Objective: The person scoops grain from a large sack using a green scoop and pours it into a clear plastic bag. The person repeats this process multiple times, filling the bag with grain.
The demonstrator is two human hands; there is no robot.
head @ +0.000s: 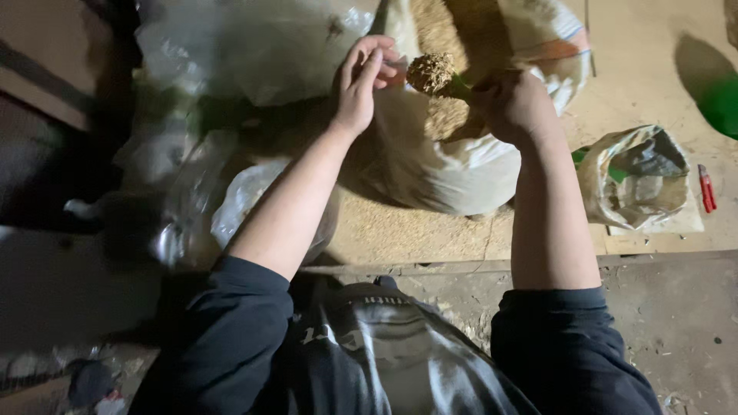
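My right hand (pixel 513 104) grips a green scoop (pixel 455 84) heaped with tan sawdust-like grain (pixel 430 71), held over a large open white sack (pixel 450 165) full of the same tan material. My left hand (pixel 361 81) hovers just left of the scoop, fingers bent and apart, fingertips close to the heap; whether they touch it I cannot tell. Both forearms are bare, with dark sleeves pushed up to the elbows.
Clear plastic bags (pixel 254 46) lie at the left and back. A smaller open sack (pixel 638 177) sits at the right with a red tool (pixel 707 188) beside it. Tan grain is spilled on the board floor (pixel 400 230). A green object (pixel 723 104) is at the far right.
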